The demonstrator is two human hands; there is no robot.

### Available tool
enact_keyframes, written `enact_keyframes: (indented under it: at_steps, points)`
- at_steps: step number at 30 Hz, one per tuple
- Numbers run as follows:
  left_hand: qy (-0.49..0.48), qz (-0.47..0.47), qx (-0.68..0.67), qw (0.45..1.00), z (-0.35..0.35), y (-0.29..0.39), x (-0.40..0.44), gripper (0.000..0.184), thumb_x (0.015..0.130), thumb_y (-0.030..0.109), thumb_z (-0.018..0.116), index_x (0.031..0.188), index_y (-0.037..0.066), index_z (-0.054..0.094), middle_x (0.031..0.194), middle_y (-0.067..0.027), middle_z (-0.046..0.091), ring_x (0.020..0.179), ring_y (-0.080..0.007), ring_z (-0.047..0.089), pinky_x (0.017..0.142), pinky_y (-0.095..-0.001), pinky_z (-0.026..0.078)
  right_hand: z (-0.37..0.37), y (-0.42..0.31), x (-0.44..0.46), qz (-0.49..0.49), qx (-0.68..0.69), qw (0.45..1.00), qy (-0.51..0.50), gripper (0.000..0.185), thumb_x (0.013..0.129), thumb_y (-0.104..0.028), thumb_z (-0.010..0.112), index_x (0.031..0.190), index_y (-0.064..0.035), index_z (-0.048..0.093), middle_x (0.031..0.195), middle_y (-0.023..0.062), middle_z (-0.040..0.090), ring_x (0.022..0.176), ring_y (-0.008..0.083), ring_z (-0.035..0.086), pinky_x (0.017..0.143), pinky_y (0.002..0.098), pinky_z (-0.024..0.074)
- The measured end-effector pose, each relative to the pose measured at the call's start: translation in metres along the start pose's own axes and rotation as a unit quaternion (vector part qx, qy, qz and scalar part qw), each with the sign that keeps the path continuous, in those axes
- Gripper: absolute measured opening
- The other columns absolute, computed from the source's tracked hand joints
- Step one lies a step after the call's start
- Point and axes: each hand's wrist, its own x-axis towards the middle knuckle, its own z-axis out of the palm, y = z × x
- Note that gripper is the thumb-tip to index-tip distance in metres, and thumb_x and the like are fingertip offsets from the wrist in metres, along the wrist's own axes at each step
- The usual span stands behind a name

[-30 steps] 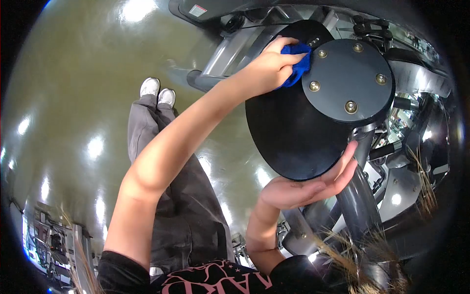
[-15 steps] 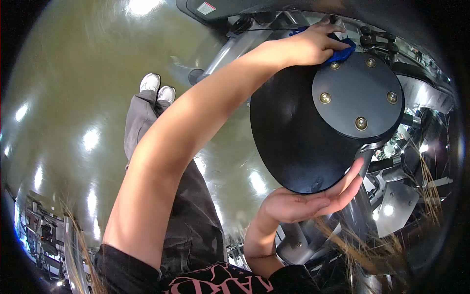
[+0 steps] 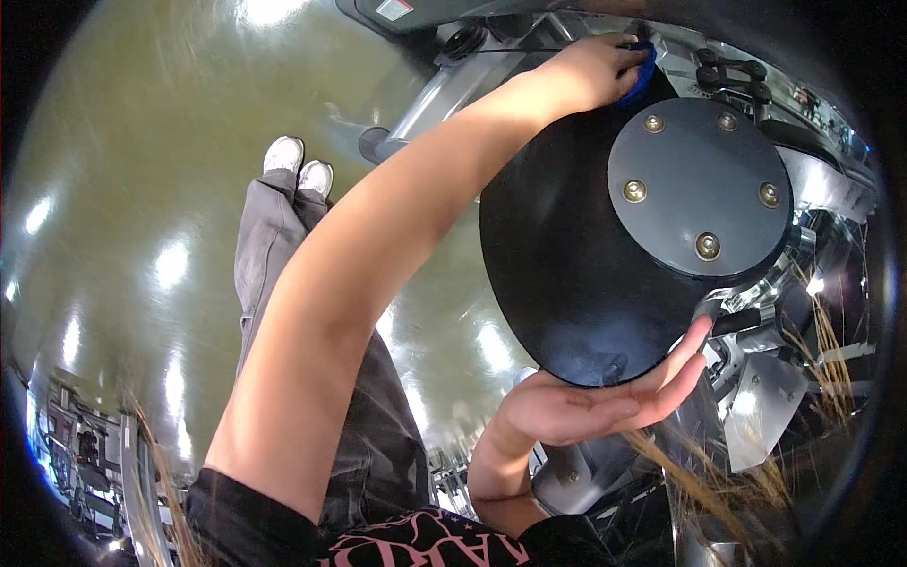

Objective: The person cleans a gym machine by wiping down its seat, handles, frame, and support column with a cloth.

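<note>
My left hand (image 3: 597, 74) is closed on a blue cloth (image 3: 640, 76), pressed to the far upper side of a large black pad (image 3: 567, 246). Most of the cloth is hidden behind my fingers. The pad is thick and rounded. Its end carries a round grey plate (image 3: 699, 180) with several brass-coloured bolts. Below, my right hand (image 3: 605, 411) lies against the pad's near lower edge, palm up and fingers stretched out along it. A dull smudge (image 3: 605, 364) shows on the pad just above that palm.
Metal frame parts (image 3: 761, 406) and black levers (image 3: 732, 76) of a gym machine stand to the right. A dark panel (image 3: 416, 14) juts in at the top. My white shoes (image 3: 283, 156) are on the shiny olive floor (image 3: 170, 123). Loose hair strands hang at lower right.
My left hand and the cloth have slid left, off the grey plate's edge. Plate and pad appear slightly lower and further right. My right hand keeps its place under the pad.
</note>
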Motion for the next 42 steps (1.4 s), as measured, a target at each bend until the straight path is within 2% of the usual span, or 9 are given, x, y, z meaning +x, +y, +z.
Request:
enact_keyframes:
  at_steps: [2,6,8,11,14,19,22,30,42]
  points:
    - [-0.03,-0.058,0.005,0.998,-0.003,-0.003,0.001,0.036,0.087,0.021,0.049,0.118,0.004,0.054,0.127,-0.016,0.047,0.113,-0.0328,0.048,0.098,-0.0363,0.038,-0.003,0.001,0.0,-0.008,-0.011,1.0,-0.01,0.058,0.093,-0.035,0.017,0.134,0.0052,0.012,0.135,0.0368,0.023,0.126,0.0464,0.028,0.105,0.0502,0.029]
    - [-0.063,-0.123,0.06,0.989,-0.011,-0.04,-0.019,0.033,0.085,0.023,0.05,0.108,0.001,0.058,0.109,-0.0229,0.057,0.103,-0.0364,0.054,0.091,-0.0396,0.043,0.002,0.003,-0.001,-0.019,0.03,0.999,0.013,0.051,0.096,-0.032,0.016,0.134,0.0017,0.021,0.136,0.0274,0.03,0.125,0.039,0.034,0.106,0.0467,0.0312]
    - [-0.015,-0.148,-0.022,0.989,-0.009,-0.06,-0.052,0.032,0.084,0.027,0.046,0.099,0.003,0.061,0.099,-0.0225,0.06,0.095,-0.0392,0.056,0.083,-0.0436,0.045,0.005,0.002,-0.002,-0.014,0.036,0.999,0.026,0.05,0.096,-0.031,0.015,0.134,0.0019,0.021,0.136,0.0273,0.03,0.125,0.0384,0.033,0.106,0.0461,0.0321]
    - [-0.064,-0.271,-0.05,0.959,-0.02,-0.049,-0.097,0.033,0.087,0.023,0.041,0.103,0.001,0.06,0.104,-0.0225,0.059,0.1,-0.0379,0.055,0.088,-0.04,0.043,0.002,0.001,0.0,-0.017,-0.004,1.0,0.011,0.05,0.097,-0.031,0.013,0.133,0.0024,0.021,0.136,0.0272,0.03,0.126,0.0373,0.033,0.105,0.0453,0.0329]
    - [0.022,-0.331,-0.176,0.927,-0.009,-0.041,-0.125,0.034,0.088,0.022,0.04,0.107,0.001,0.058,0.108,-0.0211,0.058,0.104,-0.0348,0.054,0.092,-0.0373,0.041,0.003,0.001,-0.001,-0.016,0.004,1.0,0.016,0.05,0.097,-0.03,0.012,0.133,0.0025,0.021,0.136,0.0271,0.029,0.126,0.0368,0.033,0.105,0.0451,0.033]
    - [0.123,-0.168,-0.127,0.97,-0.011,-0.024,-0.142,0.025,0.082,0.002,0.048,0.105,-0.001,0.058,0.114,-0.0176,0.056,0.105,-0.0316,0.054,0.092,-0.0324,0.041,0.0,0.002,-0.001,-0.027,-0.023,0.999,0.0,0.05,0.096,-0.029,0.012,0.133,0.0028,0.021,0.136,0.0275,0.029,0.126,0.038,0.034,0.105,0.0452,0.0331]
    - [0.045,-0.161,-0.138,0.976,-0.027,-0.007,-0.156,0.031,0.085,0.002,0.044,0.114,0.0,0.055,0.122,-0.0135,0.052,0.116,-0.0265,0.047,0.099,-0.0315,0.034,0.0,0.0,-0.001,-0.023,-0.025,0.999,0.002,0.05,0.096,-0.029,0.013,0.133,0.003,0.021,0.136,0.028,0.029,0.126,0.0386,0.033,0.105,0.0452,0.0331]
    - [-0.003,-0.118,-0.086,0.989,-0.057,0.052,-0.198,0.038,0.082,0.0,0.047,0.12,0.003,0.052,0.126,-0.0148,0.047,0.122,-0.036,0.038,0.103,-0.041,0.031,-0.005,0.001,0.0,-0.028,-0.056,0.998,-0.011,0.049,0.096,-0.029,0.014,0.133,0.0027,0.024,0.136,0.0291,0.029,0.125,0.039,0.034,0.105,0.0454,0.0328]
    - [-0.043,-0.069,0.011,0.997,-0.047,0.031,-0.148,0.039,0.079,-0.003,0.045,0.118,-0.002,0.049,0.129,-0.0177,0.044,0.123,-0.0377,0.037,0.104,-0.0403,0.032,-0.004,-0.001,-0.001,-0.024,-0.076,0.997,0.004,0.05,0.095,-0.03,0.017,0.131,0.0027,0.027,0.135,0.0284,0.031,0.125,0.0387,0.035,0.104,0.0466,0.0333]
